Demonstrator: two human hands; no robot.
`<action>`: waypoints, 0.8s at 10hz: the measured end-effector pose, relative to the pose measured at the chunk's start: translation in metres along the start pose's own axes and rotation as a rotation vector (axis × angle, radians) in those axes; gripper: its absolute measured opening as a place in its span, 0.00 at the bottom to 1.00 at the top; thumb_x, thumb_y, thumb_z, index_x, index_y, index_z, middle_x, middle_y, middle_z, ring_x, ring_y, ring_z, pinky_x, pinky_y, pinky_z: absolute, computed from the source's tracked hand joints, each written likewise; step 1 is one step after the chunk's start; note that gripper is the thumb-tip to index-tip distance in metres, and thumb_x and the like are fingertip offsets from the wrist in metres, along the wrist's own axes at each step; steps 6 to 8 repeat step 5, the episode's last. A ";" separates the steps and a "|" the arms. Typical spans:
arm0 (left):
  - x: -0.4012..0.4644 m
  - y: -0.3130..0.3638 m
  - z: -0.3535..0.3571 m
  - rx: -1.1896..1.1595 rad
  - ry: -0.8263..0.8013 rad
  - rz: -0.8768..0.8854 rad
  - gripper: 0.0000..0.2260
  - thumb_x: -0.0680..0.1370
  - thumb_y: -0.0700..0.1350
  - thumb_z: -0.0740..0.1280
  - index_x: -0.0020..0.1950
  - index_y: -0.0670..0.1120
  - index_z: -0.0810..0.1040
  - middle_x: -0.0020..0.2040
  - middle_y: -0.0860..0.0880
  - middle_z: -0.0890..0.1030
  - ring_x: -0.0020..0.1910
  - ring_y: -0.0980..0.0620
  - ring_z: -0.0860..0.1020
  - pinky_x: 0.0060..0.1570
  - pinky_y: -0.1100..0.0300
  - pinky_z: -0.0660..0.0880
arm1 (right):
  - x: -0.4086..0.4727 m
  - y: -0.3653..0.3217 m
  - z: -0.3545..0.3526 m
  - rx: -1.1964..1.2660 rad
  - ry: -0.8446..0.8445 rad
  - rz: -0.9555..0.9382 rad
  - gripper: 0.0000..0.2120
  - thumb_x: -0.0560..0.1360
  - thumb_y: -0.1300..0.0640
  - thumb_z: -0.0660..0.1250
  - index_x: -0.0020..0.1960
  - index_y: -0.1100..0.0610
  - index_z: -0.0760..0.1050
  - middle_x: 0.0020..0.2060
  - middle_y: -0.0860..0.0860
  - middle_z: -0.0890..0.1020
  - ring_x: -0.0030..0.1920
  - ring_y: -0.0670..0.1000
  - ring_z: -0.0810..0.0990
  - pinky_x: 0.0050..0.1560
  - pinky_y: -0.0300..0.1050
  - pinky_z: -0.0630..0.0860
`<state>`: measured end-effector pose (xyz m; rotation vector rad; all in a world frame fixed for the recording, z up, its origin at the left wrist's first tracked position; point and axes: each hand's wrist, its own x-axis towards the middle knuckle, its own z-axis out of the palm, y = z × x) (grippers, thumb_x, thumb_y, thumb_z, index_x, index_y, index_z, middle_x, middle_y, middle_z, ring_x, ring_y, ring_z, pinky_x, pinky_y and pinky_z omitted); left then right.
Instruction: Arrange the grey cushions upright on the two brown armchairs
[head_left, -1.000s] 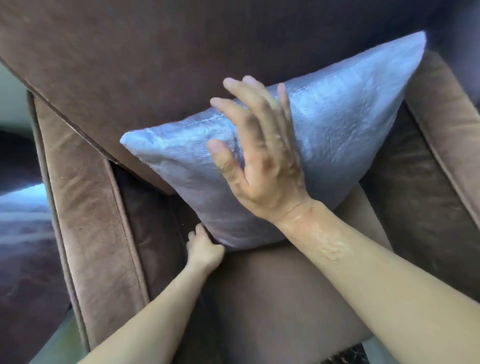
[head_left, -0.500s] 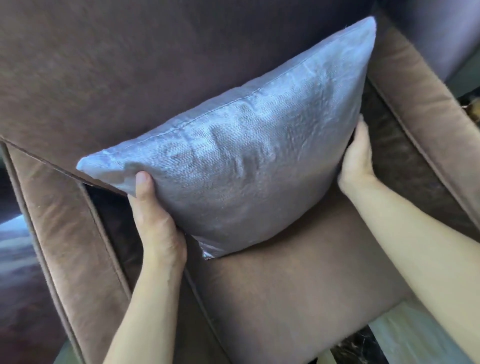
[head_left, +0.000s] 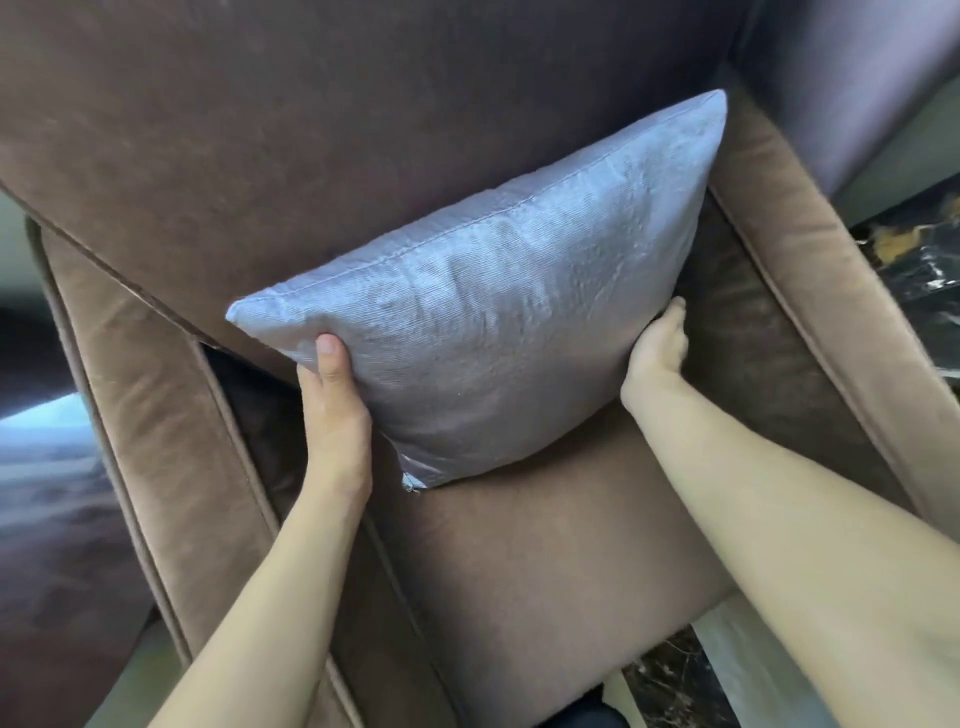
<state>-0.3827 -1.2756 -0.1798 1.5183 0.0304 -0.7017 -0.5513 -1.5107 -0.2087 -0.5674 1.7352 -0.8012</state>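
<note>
A shiny grey cushion (head_left: 498, 322) stands upright on the seat of a brown armchair (head_left: 545, 582), leaning against its backrest. My left hand (head_left: 332, 410) grips the cushion's left edge, thumb on the front face. My right hand (head_left: 657, 353) holds its right edge, with the fingers tucked behind the cushion. Both forearms reach in from below.
The chair's padded armrests (head_left: 156, 415) flank the seat on both sides. A second grey cushion (head_left: 47, 452) lies at the far left on another dark seat. Dark marbled floor (head_left: 919, 270) shows at right and at the bottom beside the chair.
One second ago my right hand lay flat on the cushion's front and my left was at its lower corner. Both hands now grip its sides, and the cushion sits more centred.
</note>
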 end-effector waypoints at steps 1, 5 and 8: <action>-0.012 0.011 -0.019 0.341 0.003 -0.072 0.35 0.78 0.71 0.62 0.74 0.46 0.71 0.66 0.53 0.79 0.69 0.53 0.77 0.65 0.58 0.69 | -0.050 0.029 -0.010 -0.262 -0.005 -0.045 0.27 0.86 0.43 0.52 0.79 0.58 0.67 0.76 0.57 0.72 0.75 0.59 0.71 0.74 0.47 0.65; -0.063 0.133 -0.169 1.378 -0.533 -0.022 0.28 0.83 0.49 0.64 0.81 0.41 0.61 0.75 0.36 0.71 0.74 0.37 0.71 0.70 0.49 0.70 | -0.305 0.070 -0.044 -1.238 -0.516 -0.538 0.31 0.84 0.43 0.57 0.83 0.53 0.55 0.84 0.54 0.54 0.84 0.56 0.53 0.83 0.56 0.53; -0.063 0.133 -0.169 1.378 -0.533 -0.022 0.28 0.83 0.49 0.64 0.81 0.41 0.61 0.75 0.36 0.71 0.74 0.37 0.71 0.70 0.49 0.70 | -0.305 0.070 -0.044 -1.238 -0.516 -0.538 0.31 0.84 0.43 0.57 0.83 0.53 0.55 0.84 0.54 0.54 0.84 0.56 0.53 0.83 0.56 0.53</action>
